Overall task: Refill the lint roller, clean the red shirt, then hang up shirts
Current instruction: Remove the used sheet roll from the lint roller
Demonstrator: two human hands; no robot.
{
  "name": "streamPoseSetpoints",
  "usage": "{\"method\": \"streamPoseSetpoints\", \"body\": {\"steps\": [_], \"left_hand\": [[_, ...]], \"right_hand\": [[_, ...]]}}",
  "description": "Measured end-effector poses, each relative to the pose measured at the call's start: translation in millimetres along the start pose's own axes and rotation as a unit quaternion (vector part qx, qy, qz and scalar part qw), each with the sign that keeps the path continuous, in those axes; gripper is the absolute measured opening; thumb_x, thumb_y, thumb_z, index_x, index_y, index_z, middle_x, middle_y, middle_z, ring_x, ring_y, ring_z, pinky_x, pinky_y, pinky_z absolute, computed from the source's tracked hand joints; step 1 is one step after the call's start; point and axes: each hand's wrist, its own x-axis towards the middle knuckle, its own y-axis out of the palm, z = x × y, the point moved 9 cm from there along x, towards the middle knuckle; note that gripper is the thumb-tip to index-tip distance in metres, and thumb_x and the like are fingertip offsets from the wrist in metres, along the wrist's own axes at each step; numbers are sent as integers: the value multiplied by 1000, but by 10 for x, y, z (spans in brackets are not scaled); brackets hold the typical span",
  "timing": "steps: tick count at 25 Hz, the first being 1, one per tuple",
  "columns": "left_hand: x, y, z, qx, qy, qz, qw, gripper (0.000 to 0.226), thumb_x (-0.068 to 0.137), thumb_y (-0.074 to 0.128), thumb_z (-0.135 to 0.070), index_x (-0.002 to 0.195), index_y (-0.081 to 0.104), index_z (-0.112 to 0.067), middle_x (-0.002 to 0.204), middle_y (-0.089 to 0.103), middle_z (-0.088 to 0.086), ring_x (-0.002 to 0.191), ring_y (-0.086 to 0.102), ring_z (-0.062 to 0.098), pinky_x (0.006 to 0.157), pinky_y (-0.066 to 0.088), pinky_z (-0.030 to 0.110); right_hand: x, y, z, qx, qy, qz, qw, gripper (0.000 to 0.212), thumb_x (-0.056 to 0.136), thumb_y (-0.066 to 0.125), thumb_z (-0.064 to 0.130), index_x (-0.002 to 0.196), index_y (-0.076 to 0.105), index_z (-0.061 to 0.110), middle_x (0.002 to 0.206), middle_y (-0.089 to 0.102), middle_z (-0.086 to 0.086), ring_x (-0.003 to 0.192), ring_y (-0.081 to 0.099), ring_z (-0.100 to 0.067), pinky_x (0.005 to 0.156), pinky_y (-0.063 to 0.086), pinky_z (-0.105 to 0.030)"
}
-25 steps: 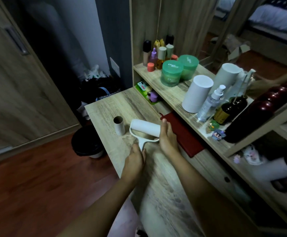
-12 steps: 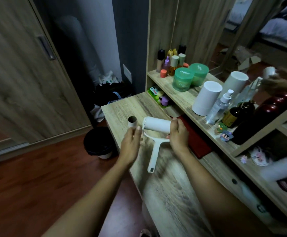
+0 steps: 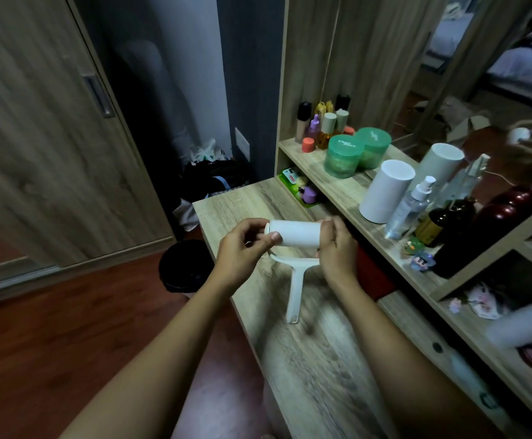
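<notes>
Both hands hold a white lint roller [image 3: 293, 237] in the air above a wooden desk [image 3: 321, 359]. At the roll's left end the left hand [image 3: 242, 248] pinches it between thumb and fingers; the right hand [image 3: 336, 248] wraps around the right end. Below the roll, the white handle [image 3: 295, 293] hangs down toward the desk. Just right of the right hand, something red [image 3: 371, 277] lies partly hidden on the desk. Further right, a shelf [image 3: 353, 193] carries bottles and green jars [image 3: 344, 156].

Dim room, motion blur, wide-angle edge warp
</notes>
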Motion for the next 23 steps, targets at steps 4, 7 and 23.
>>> {"method": "streamPoseSetpoints", "body": {"steps": [4, 7, 23], "left_hand": [[-19, 45, 15, -20, -3, 38, 999, 17, 83, 68, -19, 97, 59, -14, 90, 61, 13, 82, 58, 18, 66, 48, 22], [-22, 65, 27, -43, -10, 70, 997, 20, 81, 71, -24, 92, 57, -15, 89, 57, 8, 78, 58, 18, 67, 46, 25], [-196, 176, -4, -85, -17, 15, 996, 26, 94, 51, -23, 120, 57, -27, 94, 55, -2, 53, 55, 7, 57, 48, 22]], "right_hand": [[-36, -52, 7, -11, 3, -8, 1000, 47, 77, 31, 48, 85, 58, 10, 76, 58, -3, 72, 56, -24, 59, 54, -46], [-46, -37, -21, 8, 26, 12, 1000, 36, 80, 33, 38, 86, 59, 13, 82, 59, -6, 70, 56, -21, 52, 52, -31], [-214, -8, 15, 12, 32, 15, 999, 24, 93, 38, 22, 85, 55, 7, 73, 53, -6, 60, 49, -5, 38, 34, -7]]}}
